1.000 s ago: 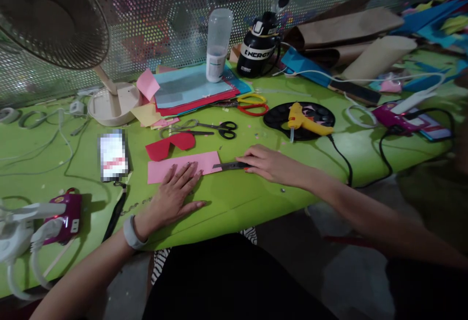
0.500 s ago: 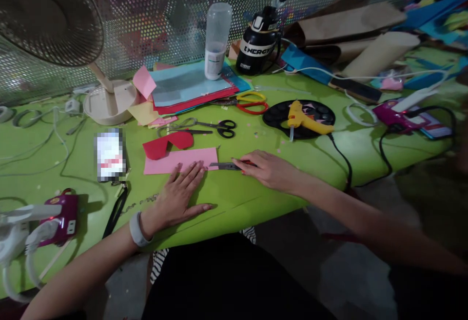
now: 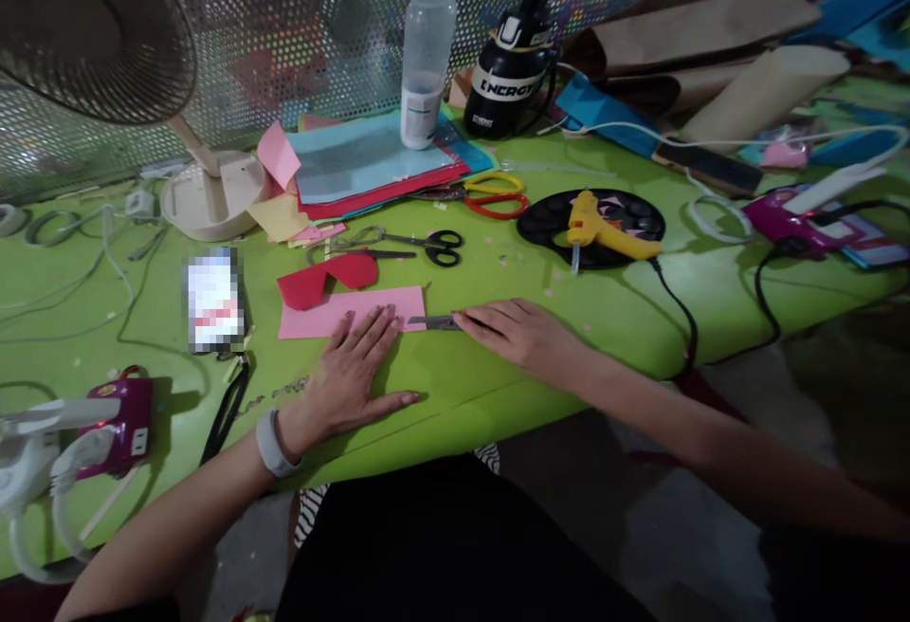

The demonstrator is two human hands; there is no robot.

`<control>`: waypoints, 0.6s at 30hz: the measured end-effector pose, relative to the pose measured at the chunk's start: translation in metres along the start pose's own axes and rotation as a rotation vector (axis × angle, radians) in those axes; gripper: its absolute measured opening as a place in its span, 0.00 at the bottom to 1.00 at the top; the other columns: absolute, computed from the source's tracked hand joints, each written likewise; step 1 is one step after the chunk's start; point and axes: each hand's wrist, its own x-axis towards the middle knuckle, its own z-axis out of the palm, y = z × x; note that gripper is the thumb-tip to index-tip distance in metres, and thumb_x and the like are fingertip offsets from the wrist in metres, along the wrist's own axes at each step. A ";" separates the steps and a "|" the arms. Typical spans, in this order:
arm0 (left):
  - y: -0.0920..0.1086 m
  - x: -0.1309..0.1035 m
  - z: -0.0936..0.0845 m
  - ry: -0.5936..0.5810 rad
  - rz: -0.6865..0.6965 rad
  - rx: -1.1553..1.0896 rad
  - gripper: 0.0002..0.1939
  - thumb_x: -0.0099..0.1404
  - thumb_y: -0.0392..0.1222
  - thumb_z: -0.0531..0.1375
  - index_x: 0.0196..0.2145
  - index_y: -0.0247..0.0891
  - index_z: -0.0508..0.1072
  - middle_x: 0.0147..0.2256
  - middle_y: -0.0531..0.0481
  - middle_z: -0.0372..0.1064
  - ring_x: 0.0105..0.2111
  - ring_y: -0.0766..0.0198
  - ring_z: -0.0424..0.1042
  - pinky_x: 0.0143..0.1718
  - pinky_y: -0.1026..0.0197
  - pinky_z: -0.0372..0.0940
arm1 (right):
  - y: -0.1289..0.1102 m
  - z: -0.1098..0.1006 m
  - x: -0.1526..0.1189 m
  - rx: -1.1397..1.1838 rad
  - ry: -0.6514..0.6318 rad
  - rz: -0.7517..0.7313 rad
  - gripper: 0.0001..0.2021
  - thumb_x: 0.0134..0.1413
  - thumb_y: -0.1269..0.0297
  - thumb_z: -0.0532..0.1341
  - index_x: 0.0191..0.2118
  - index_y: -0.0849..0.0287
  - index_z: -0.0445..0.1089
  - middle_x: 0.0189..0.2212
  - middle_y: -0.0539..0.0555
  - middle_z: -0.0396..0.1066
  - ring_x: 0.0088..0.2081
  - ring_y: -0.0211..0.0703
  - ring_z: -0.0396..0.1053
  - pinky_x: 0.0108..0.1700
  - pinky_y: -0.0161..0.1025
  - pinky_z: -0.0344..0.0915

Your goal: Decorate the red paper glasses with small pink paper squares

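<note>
My left hand (image 3: 348, 375) lies flat with its fingers spread, fingertips on a pink paper strip (image 3: 313, 316). Closed around the handles of a pair of scissors (image 3: 442, 322) is my right hand (image 3: 522, 336). The scissor blades point left and overlap the strip's right end near its lower edge. Just above the strip, partly over its upper edge, is a red paper shape (image 3: 309, 288). Black-handled scissors (image 3: 433, 245) lie behind it on the green table (image 3: 455, 385). Most of the held scissors' handles are hidden by my right hand.
Behind are a fan (image 3: 213, 195), stacked coloured sheets (image 3: 370, 167), a clear bottle (image 3: 425, 72), a black flask (image 3: 506, 72) and red-yellow scissors (image 3: 498, 195). A yellow glue gun (image 3: 604, 233) rests on a black palette (image 3: 540, 224). At left are a phone (image 3: 213, 300) and a power strip (image 3: 128, 423).
My right hand now lies flatter over the scissor handles, hiding more of them. The camera view has shifted slightly. My left hand still presses on the strip.
</note>
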 end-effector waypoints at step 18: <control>0.001 0.001 -0.001 0.000 -0.005 -0.018 0.48 0.65 0.70 0.49 0.71 0.38 0.38 0.70 0.41 0.42 0.69 0.50 0.42 0.69 0.44 0.35 | -0.009 -0.002 -0.010 0.015 0.016 0.018 0.22 0.63 0.80 0.50 0.60 0.66 0.63 0.48 0.62 0.74 0.46 0.50 0.67 0.42 0.46 0.67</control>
